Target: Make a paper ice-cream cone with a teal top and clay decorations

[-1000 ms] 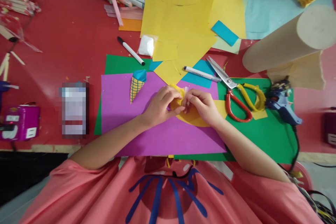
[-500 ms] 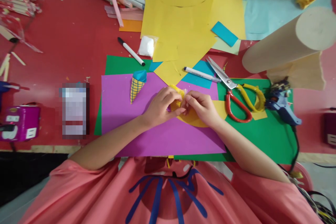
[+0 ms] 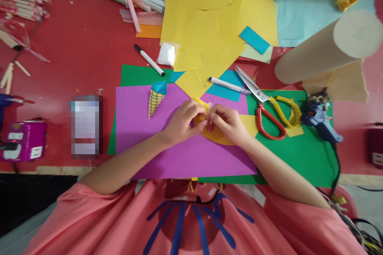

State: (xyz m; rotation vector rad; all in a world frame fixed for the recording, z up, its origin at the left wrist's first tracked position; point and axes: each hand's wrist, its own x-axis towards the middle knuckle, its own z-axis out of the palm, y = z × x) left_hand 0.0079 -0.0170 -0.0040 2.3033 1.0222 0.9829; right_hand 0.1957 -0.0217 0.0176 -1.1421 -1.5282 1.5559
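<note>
My left hand [image 3: 186, 122] curls around a small bright-yellow piece [image 3: 200, 102], its thumb and fingertips closed on it. Bits of clear plastic show at its edge; the fingers cover most of it, so I cannot tell its kind. Close against it, my right hand [image 3: 228, 122] has thumb and forefinger pinched together at the piece's right side. What sits between those fingertips is hidden. Both hands are over a darker yellow, round-edged paper [image 3: 220, 138] on a purple sheet [image 3: 167, 159]. A small yellow-and-blue gridded paper cone [image 3: 156, 97] lies to the left.
Scissors [image 3: 260, 101] with red and yellow handles lie right of my hands, near a blue glue gun [image 3: 321, 119]. A marker [image 3: 229, 85], yellow sheets [image 3: 206, 28] and a bagged white lump [image 3: 167, 53] lie beyond. A large cardboard roll [image 3: 317, 51] stands at the right.
My right hand's fingers have shifted slightly left, nearer the left fingertips, and hide more of the clear plastic. The view has moved slightly; the other things stay in place.
</note>
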